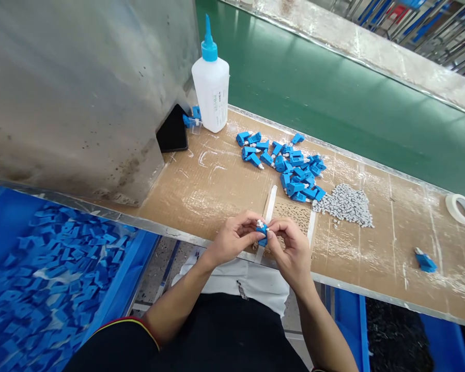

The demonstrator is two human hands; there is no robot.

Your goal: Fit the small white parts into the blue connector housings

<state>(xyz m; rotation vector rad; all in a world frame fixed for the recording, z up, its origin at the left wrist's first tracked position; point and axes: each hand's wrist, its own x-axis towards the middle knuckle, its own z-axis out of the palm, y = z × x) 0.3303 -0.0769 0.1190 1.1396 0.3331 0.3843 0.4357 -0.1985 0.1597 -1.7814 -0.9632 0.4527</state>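
Both my hands meet over the front edge of the cardboard-covered bench. Between thumb and fingers, my left hand pinches a small blue plastic part with a white piece at its top. From the other side my right hand grips the same part with thumb and forefinger; whether it also holds a tiny piece, I cannot make out. Just beyond lies a taped cardboard patch with rows of dark marks. Behind it is a pile of similar blue parts, many with white tips. A heap of small grey pieces lies right of the patch.
A white bottle with a blue nozzle stands at the back, beside a black phone-like slab and a metal panel. Rightward lie a tape roll and a lone blue part. A blue bin of parts sits lower left; a green belt runs behind.
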